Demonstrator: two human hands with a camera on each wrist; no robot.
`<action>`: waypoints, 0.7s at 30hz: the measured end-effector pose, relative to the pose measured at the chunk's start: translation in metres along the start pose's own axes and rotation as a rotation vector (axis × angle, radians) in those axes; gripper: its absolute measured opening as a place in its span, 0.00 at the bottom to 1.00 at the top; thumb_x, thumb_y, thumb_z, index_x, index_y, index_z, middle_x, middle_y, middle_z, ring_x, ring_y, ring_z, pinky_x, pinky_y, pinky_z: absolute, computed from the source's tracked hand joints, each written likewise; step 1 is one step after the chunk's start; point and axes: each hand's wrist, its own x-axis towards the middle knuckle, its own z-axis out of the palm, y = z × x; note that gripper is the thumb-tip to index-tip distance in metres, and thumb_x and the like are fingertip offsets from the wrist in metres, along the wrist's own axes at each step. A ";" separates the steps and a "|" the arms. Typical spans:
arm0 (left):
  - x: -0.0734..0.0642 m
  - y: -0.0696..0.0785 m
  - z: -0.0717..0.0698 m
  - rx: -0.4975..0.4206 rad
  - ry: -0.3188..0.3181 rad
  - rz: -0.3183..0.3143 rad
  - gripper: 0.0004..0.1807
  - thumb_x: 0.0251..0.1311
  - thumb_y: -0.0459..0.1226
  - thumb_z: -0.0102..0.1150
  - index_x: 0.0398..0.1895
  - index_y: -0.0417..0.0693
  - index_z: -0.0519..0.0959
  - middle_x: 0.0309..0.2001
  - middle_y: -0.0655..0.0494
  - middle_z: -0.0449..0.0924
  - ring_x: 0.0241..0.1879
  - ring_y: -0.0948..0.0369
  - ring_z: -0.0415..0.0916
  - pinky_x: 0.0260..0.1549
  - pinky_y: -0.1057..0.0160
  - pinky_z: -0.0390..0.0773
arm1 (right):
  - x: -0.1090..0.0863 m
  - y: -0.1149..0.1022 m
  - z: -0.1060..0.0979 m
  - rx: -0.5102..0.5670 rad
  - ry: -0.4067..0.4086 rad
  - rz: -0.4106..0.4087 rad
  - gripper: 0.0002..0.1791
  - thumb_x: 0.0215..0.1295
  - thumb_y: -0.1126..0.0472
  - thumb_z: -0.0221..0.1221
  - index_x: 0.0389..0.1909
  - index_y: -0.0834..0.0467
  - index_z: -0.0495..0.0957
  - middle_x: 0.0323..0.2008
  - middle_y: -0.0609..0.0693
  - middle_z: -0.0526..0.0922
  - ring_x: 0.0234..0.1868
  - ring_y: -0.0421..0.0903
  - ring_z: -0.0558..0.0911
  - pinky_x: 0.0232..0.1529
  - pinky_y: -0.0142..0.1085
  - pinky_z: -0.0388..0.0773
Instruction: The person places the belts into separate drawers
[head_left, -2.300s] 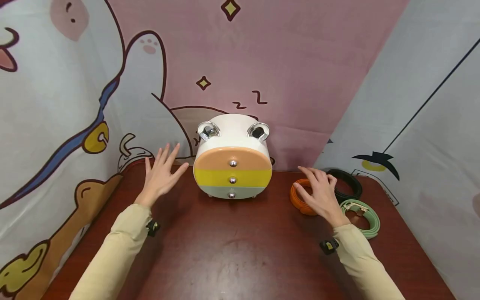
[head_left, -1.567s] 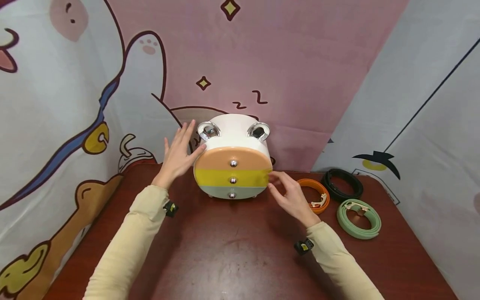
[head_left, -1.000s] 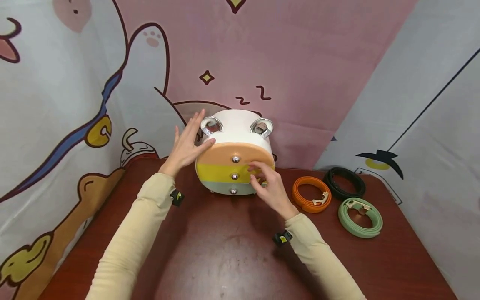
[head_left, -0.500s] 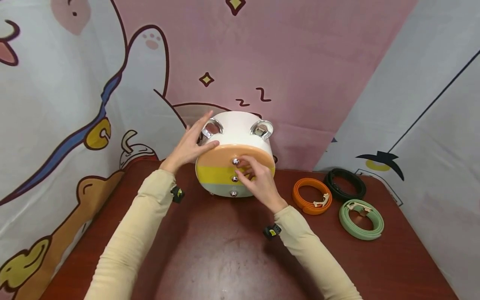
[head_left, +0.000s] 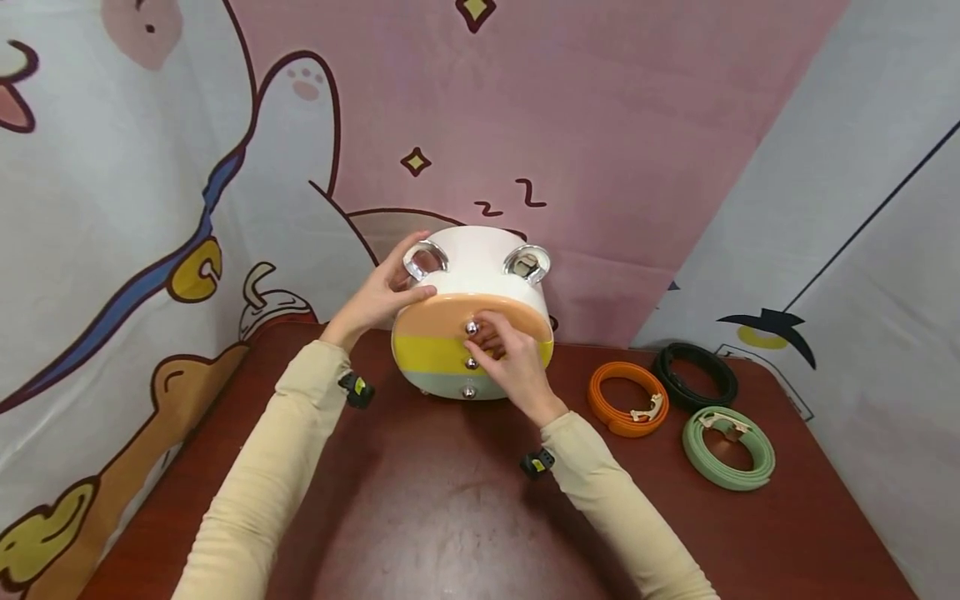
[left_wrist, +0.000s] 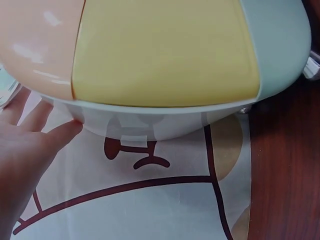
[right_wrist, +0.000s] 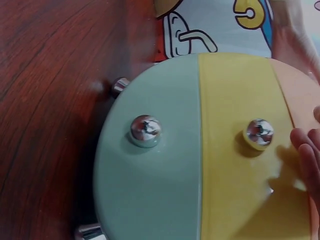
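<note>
On the red-brown wooden table, at the oval white 3-colour cabinet, the right hand now pinches the round silver top knob; the left hand has settled, fingers relaxed, against the cabinet, apparently steadying it.

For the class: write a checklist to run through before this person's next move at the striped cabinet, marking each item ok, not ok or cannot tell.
1. Left hand on the cabinet: ok; it rests against the upper left side.
2. Top knob gripped by the right hand: cannot tell; fingers are at it, but contact is partly hidden.
3. Peach drawer, yellow drawer and green drawer shut: ok; none looks pulled out.
4. Room inside the peach drawer: cannot tell; the interior is hidden.
5. Orange belt, black belt and green belt out of the way: ok; coiled right of the cabinet, apart from it.
</note>
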 end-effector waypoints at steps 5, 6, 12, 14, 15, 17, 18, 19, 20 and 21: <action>-0.001 0.002 -0.001 -0.031 -0.016 -0.001 0.43 0.62 0.28 0.61 0.76 0.58 0.52 0.43 0.46 0.77 0.31 0.61 0.73 0.35 0.64 0.74 | -0.001 0.003 0.006 -0.016 0.044 -0.018 0.24 0.50 0.69 0.72 0.47 0.63 0.74 0.26 0.51 0.81 0.25 0.42 0.81 0.28 0.31 0.79; -0.001 0.000 -0.001 -0.043 -0.018 0.007 0.43 0.62 0.27 0.61 0.76 0.58 0.52 0.45 0.43 0.77 0.33 0.60 0.74 0.37 0.63 0.74 | 0.000 0.003 0.008 -0.030 0.054 -0.026 0.23 0.50 0.69 0.72 0.46 0.63 0.74 0.25 0.50 0.80 0.25 0.42 0.81 0.28 0.31 0.79; 0.001 -0.008 -0.002 -0.119 -0.022 0.046 0.44 0.60 0.22 0.58 0.76 0.54 0.52 0.56 0.32 0.69 0.47 0.57 0.74 0.44 0.62 0.75 | 0.000 0.003 0.013 -0.098 0.104 -0.063 0.20 0.52 0.71 0.70 0.45 0.63 0.73 0.22 0.49 0.78 0.22 0.41 0.78 0.24 0.29 0.76; 0.001 -0.008 -0.002 -0.125 -0.025 0.050 0.43 0.60 0.22 0.57 0.76 0.52 0.51 0.56 0.31 0.69 0.47 0.58 0.74 0.43 0.63 0.75 | 0.000 0.003 0.014 -0.098 0.118 -0.073 0.20 0.52 0.72 0.69 0.45 0.64 0.73 0.22 0.50 0.78 0.21 0.41 0.77 0.23 0.29 0.76; 0.002 -0.008 -0.002 -0.127 -0.028 0.050 0.43 0.60 0.22 0.57 0.76 0.52 0.51 0.56 0.31 0.69 0.48 0.58 0.74 0.43 0.63 0.75 | 0.000 0.004 0.014 -0.094 0.125 -0.076 0.20 0.52 0.73 0.69 0.44 0.64 0.73 0.21 0.50 0.77 0.21 0.41 0.77 0.22 0.29 0.75; 0.002 -0.008 -0.002 -0.120 -0.032 0.046 0.43 0.61 0.22 0.58 0.76 0.53 0.51 0.56 0.32 0.69 0.48 0.58 0.74 0.43 0.63 0.75 | 0.000 0.004 0.015 -0.086 0.136 -0.079 0.19 0.51 0.74 0.68 0.44 0.64 0.73 0.21 0.50 0.77 0.20 0.41 0.77 0.22 0.29 0.75; 0.003 -0.008 -0.002 -0.116 -0.036 0.042 0.43 0.61 0.23 0.58 0.76 0.54 0.51 0.56 0.32 0.69 0.48 0.58 0.74 0.42 0.63 0.75 | 0.000 0.004 0.015 -0.079 0.139 -0.078 0.19 0.51 0.74 0.68 0.43 0.64 0.73 0.21 0.50 0.77 0.20 0.41 0.76 0.22 0.29 0.75; 0.003 -0.008 -0.003 -0.110 -0.039 0.038 0.43 0.61 0.24 0.59 0.76 0.55 0.51 0.56 0.33 0.69 0.47 0.58 0.74 0.42 0.63 0.75 | 0.000 0.004 0.015 -0.076 0.142 -0.076 0.19 0.51 0.74 0.68 0.43 0.64 0.73 0.21 0.49 0.76 0.20 0.41 0.76 0.22 0.29 0.74; 0.003 -0.008 -0.003 -0.104 -0.043 0.034 0.43 0.61 0.24 0.59 0.76 0.56 0.51 0.57 0.33 0.69 0.48 0.58 0.74 0.42 0.63 0.75 | 0.000 0.005 0.015 -0.075 0.144 -0.074 0.19 0.51 0.74 0.68 0.43 0.64 0.73 0.21 0.49 0.76 0.20 0.41 0.75 0.21 0.29 0.74; 0.003 -0.008 -0.004 -0.100 -0.049 0.031 0.43 0.61 0.25 0.59 0.76 0.57 0.52 0.57 0.34 0.69 0.48 0.58 0.74 0.42 0.63 0.75 | 0.000 0.005 0.015 -0.073 0.145 -0.071 0.19 0.51 0.74 0.68 0.43 0.64 0.73 0.20 0.49 0.75 0.20 0.41 0.74 0.21 0.29 0.73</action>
